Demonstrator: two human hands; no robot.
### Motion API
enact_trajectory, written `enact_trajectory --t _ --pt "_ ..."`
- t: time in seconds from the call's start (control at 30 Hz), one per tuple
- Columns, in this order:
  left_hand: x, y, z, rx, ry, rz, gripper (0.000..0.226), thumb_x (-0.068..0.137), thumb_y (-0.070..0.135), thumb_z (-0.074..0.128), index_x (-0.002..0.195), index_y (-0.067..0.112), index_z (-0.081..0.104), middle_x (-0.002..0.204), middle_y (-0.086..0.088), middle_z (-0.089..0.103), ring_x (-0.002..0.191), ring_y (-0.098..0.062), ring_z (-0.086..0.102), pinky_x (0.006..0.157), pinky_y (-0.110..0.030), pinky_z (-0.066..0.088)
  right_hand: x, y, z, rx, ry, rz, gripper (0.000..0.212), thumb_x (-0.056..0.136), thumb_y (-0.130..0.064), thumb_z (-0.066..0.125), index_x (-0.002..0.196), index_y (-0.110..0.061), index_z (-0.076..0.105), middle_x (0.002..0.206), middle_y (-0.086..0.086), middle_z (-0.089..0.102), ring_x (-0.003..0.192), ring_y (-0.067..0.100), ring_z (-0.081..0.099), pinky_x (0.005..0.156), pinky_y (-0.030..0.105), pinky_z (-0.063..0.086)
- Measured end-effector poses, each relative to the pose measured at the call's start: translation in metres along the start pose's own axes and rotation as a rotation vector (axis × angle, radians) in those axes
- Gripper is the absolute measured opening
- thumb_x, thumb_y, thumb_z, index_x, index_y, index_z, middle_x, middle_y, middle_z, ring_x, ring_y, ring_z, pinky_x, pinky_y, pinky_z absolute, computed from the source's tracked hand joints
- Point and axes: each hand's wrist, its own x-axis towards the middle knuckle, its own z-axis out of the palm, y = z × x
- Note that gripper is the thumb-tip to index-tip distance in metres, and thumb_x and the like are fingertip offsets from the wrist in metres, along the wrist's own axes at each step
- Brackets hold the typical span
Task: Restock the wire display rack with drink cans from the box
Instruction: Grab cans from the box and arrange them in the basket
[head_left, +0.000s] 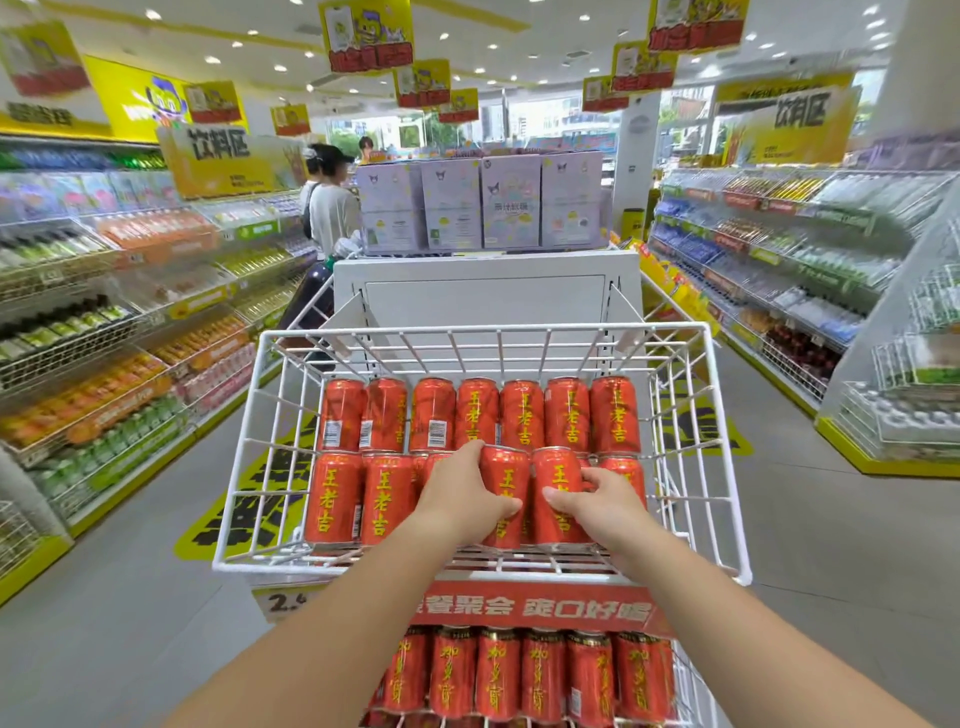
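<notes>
A white wire display rack (483, 332) holds two rows of red drink cans with yellow characters. The back row (478, 413) stands upright along the far side. In the front row, my left hand (460, 499) grips one red can (505, 478) and my right hand (605, 506) grips the can beside it (558, 480). Both cans stand on the rack's wire floor near its front edge. The box is not in view.
A lower shelf of red cans (524, 675) sits under a red banner (530, 605). Stocked drink shelves (119, 332) line the left aisle, and more shelves (789, 270) line the right. A person (332, 208) stands behind, beside pale purple boxes (480, 208).
</notes>
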Motion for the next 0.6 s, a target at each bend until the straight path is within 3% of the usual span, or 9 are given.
enact_trajectory --t 0.23,0.4,0.6 --pt "0.001 0.009 0.011 0.118 0.01 -0.038 0.081 0.084 0.035 0.082 0.149 0.012 0.04 0.148 -0.01 0.046 0.136 -0.029 0.047 0.11 -0.037 0.042 0.008 0.006 0.001 0.003 0.005 0.024 0.043 0.082 -0.025 0.082 0.12 -0.018 0.064 0.105 0.002 0.075 0.093 0.022 0.073 0.089 0.046 0.059" --pt "0.004 0.011 0.022 0.222 0.007 -0.072 0.059 0.089 0.037 0.075 0.133 0.01 0.047 0.147 -0.015 0.028 0.128 -0.035 0.048 0.106 -0.042 0.046 0.01 0.005 0.004 -0.064 0.013 0.022 0.058 0.081 -0.031 0.083 0.131 -0.019 0.056 0.113 0.0 0.07 0.1 0.023 0.069 0.094 0.047 0.057" --pt "0.011 -0.001 0.018 0.514 0.097 -0.013 0.072 0.085 0.067 0.065 0.135 0.017 0.053 0.153 -0.012 0.024 0.139 -0.033 0.025 0.117 -0.047 0.03 0.012 0.006 0.005 -0.213 0.052 -0.022 0.06 0.073 -0.044 0.084 0.125 -0.027 0.061 0.114 -0.003 0.069 0.098 0.018 0.069 0.09 0.044 0.059"
